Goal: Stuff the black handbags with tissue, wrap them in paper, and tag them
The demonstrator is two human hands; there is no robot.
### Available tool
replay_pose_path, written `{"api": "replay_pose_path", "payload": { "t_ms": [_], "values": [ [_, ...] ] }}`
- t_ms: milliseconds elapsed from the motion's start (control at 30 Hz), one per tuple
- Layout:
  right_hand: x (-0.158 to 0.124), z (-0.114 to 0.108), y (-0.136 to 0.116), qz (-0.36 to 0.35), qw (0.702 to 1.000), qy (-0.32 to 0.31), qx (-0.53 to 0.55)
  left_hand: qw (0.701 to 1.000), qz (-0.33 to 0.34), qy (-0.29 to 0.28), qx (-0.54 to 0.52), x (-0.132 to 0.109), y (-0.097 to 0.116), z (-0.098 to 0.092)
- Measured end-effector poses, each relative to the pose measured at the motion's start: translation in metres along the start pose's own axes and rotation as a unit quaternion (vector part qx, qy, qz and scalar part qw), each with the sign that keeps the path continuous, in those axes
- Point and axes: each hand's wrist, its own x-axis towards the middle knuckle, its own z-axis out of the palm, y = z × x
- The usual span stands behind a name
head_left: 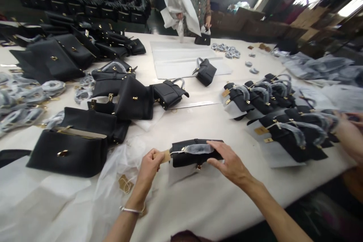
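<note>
A small black handbag (184,160) stands on the table before me, its handle (198,148) wrapped in clear plastic. A brown paper tag (166,156) hangs on a white string at its left end. My left hand (151,162) pinches that tag between thumb and fingers. My right hand (228,160) rests at the bag's right end, fingers and thumb apart and touching its top edge. White tissue paper (178,176) lies beneath the bag. Another brown tag (124,183) with a looped string is beside my left forearm.
Several black handbags (70,151) crowd the left, with wrapped straps (17,102) beyond. Tagged bags (286,136) stand in rows at right, where another person's hand (350,136) reaches in. Across the table (195,121), a person (202,2) holds white sheeting (180,5) and a bag.
</note>
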Motion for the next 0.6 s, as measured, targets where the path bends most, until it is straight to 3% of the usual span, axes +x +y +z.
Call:
{"api": "replay_pose_path", "payload": {
  "t_ms": [100, 167, 333, 467, 600],
  "values": [
    [-0.001, 0.010, 0.004, -0.018, 0.999, -0.026, 0.026, 0.997, -0.010, -0.044, 0.062, 0.015, 0.000, 0.003],
    [-0.004, 0.016, 0.005, -0.034, 0.998, -0.013, 0.043, 0.998, -0.015, -0.052, 0.023, 0.017, -0.003, 0.005],
    [-0.004, 0.012, 0.018, 0.006, 0.997, 0.045, 0.058, 0.994, -0.038, 0.009, -0.104, 0.006, -0.031, 0.000],
    [-0.013, -0.022, 0.041, 0.113, 0.986, 0.123, -0.007, 0.994, -0.044, 0.040, -0.088, -0.009, -0.059, -0.016],
    [-0.050, -0.079, 0.081, 0.243, 0.935, 0.210, -0.153, 0.996, -0.021, 0.060, -0.060, -0.031, -0.065, -0.029]
  ]
}}
